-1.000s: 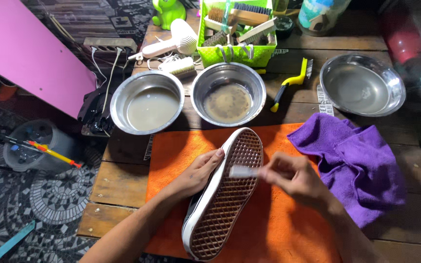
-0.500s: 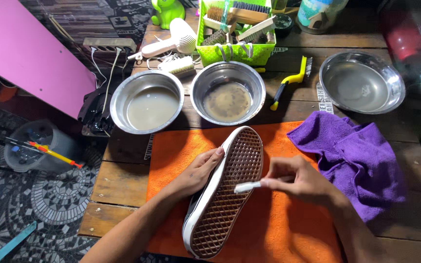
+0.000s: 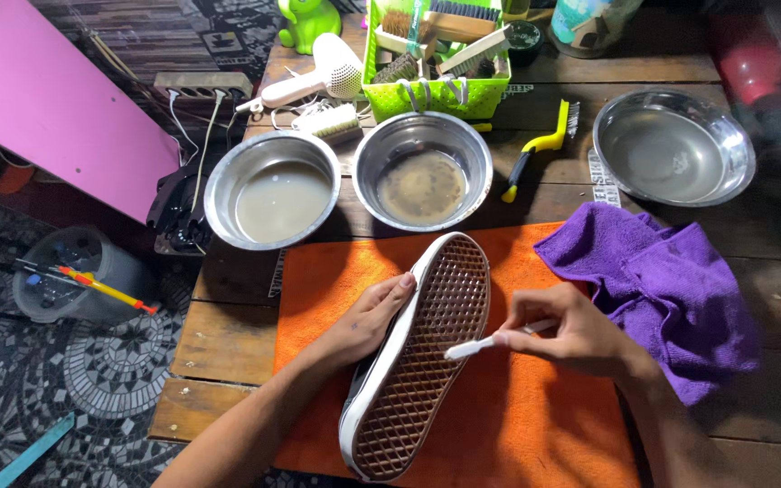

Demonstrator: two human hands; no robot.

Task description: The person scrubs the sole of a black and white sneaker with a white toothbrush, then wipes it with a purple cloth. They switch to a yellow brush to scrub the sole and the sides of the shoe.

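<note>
A shoe (image 3: 418, 361) lies sole up on an orange mat (image 3: 508, 425), its brown waffle sole ringed by a white rim. My left hand (image 3: 368, 316) grips the shoe's left edge and steadies it. My right hand (image 3: 571, 333) pinches a small white brush (image 3: 476, 346), whose head rests on the sole near its right edge.
Two steel bowls of murky water (image 3: 284, 201) (image 3: 422, 181) stand behind the mat, an empty steel bowl (image 3: 672, 149) at the far right. A purple cloth (image 3: 671, 285) lies right of the mat. A green basket of brushes (image 3: 436, 54), a yellow brush (image 3: 540, 149) and a hairdryer (image 3: 314, 77) sit further back.
My right hand has slid the small brush down and right along the sole. The left hand keeps its hold on the shoe.
</note>
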